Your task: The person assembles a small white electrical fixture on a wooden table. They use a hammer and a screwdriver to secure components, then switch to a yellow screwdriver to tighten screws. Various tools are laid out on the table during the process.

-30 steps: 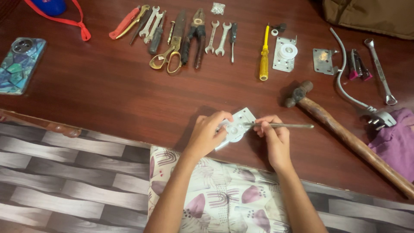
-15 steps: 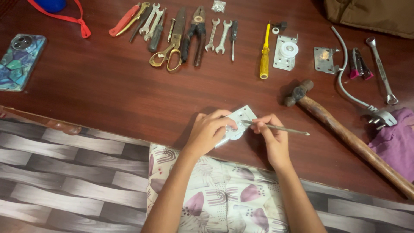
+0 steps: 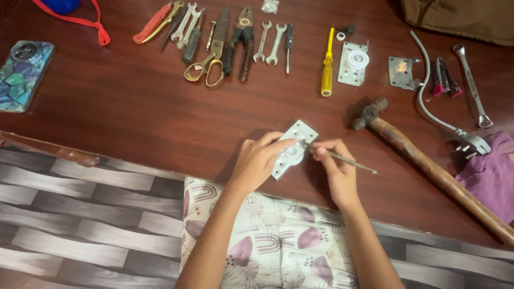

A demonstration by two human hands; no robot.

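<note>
Low in the middle of the frame, the left hand [image 3: 261,163] is wrapped around a pale metal mounting plate [image 3: 294,147], holding it tilted just above the dark wooden table [image 3: 134,112], close to the table's near edge. The right hand [image 3: 336,171] pinches a thin metal rod [image 3: 348,160] whose tip meets the plate; what kind of tool it is I cannot make out. There is bare wood to the left of the hands and between them and the row of tools along the top. To the right the room is tighter: a wooden-handled hammer [image 3: 428,160] lies slanting just beside the right hand, its handle cut off at the right edge. A yellow screwdriver [image 3: 327,67] and scissors [image 3: 206,61] lie in that upper row. A phone [image 3: 21,75] sits at upper left, partly cropped. A patterned cushion [image 3: 278,241] hides the table's edge under the forearms.
</note>
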